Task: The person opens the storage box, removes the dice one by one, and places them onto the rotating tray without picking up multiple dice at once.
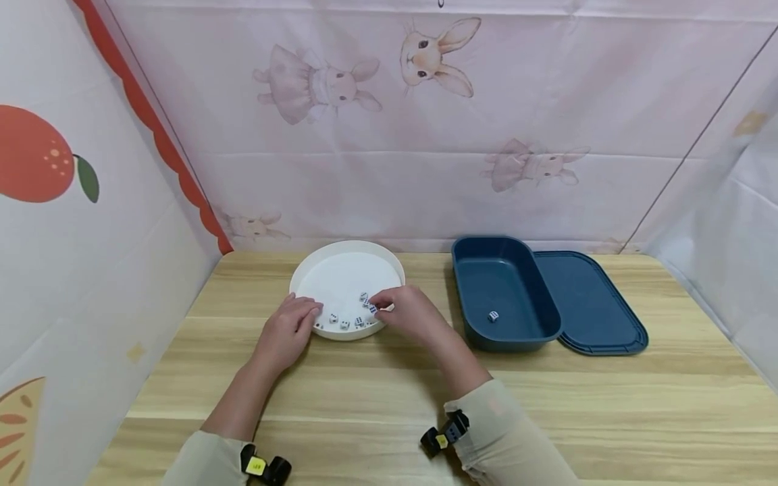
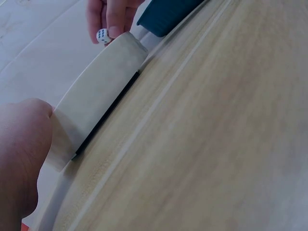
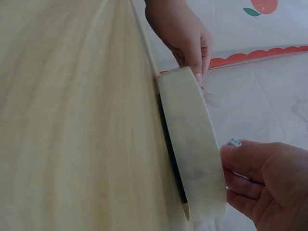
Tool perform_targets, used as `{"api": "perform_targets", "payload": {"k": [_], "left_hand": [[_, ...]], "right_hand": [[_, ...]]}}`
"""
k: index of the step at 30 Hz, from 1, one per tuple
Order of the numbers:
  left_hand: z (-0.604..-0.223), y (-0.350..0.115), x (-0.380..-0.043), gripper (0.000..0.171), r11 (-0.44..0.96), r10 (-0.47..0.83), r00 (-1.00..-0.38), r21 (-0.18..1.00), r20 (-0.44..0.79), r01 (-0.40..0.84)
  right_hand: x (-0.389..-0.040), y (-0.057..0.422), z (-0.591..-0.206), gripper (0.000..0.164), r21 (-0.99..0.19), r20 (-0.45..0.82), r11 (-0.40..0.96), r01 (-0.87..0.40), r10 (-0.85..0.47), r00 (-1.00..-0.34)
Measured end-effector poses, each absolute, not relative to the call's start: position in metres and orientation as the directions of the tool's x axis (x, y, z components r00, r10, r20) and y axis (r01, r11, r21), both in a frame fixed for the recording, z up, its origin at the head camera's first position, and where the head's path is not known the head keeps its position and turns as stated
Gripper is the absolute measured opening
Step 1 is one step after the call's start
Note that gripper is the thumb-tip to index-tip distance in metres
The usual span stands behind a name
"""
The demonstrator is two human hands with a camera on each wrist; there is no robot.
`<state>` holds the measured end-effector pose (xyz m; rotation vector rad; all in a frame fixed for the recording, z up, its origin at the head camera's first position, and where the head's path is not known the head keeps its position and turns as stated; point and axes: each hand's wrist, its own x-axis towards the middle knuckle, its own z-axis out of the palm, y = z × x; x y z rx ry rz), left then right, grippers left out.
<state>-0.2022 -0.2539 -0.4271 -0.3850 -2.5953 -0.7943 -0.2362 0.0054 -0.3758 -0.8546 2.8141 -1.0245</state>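
My right hand point(image 1: 412, 312) pinches a white die point(image 2: 103, 35) with dark pips between thumb and fingertips, over the right front rim of a round white tray point(image 1: 334, 270). In the right wrist view the die shows only partly above the thumb. My left hand point(image 1: 287, 332) rests on the tray's left front rim, fingers reaching over the edge; its fingertips are partly hidden in the left wrist view. Several other dice point(image 1: 345, 325) lie inside the tray along its front wall, and a die point(image 1: 363, 297) sits close to my right fingertips.
Right of the tray stands a deep blue box point(image 1: 498, 270) with a single die point(image 1: 493, 316) on its floor. A flat blue lid point(image 1: 592, 304) lies against the box's right side. Printed cloth point(image 1: 389, 169) hangs behind the wooden table point(image 1: 340, 398).
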Motion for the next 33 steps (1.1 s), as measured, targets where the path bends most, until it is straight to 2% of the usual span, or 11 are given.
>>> {"api": "perform_targets", "payload": {"k": [3, 7, 19, 28, 33], "left_hand": [[-0.426, -0.254, -0.203, 0.022, 0.803, 0.145, -0.888, 0.473, 0.437, 0.364], [-0.425, -0.254, -0.203, 0.022, 0.804, 0.146, -0.892, 0.474, 0.428, 0.36], [-0.425, -0.253, -0.202, 0.023, 0.805, 0.14, -0.899, 0.481, 0.414, 0.347], [-0.427, -0.252, -0.202, 0.023, 0.805, 0.144, -0.888, 0.471, 0.436, 0.361], [-0.427, -0.253, -0.203, 0.022, 0.802, 0.143, -0.885, 0.473, 0.442, 0.365]], "right_hand": [[-0.236, 0.004, -0.375, 0.021, -0.541, 0.177, 0.664, -0.517, -0.511, -0.841], [-0.236, 0.003, -0.376, 0.022, -0.519, 0.19, 0.674, -0.525, -0.508, -0.84], [-0.237, 0.005, -0.377, 0.022, -0.553, 0.178, 0.67, -0.496, -0.486, -0.855], [-0.238, 0.025, -0.361, 0.025, -0.602, 0.135, 0.676, -0.426, -0.44, -0.888], [-0.239, 0.049, -0.348, 0.024, -0.61, 0.191, 0.675, -0.415, -0.382, -0.904]]}}
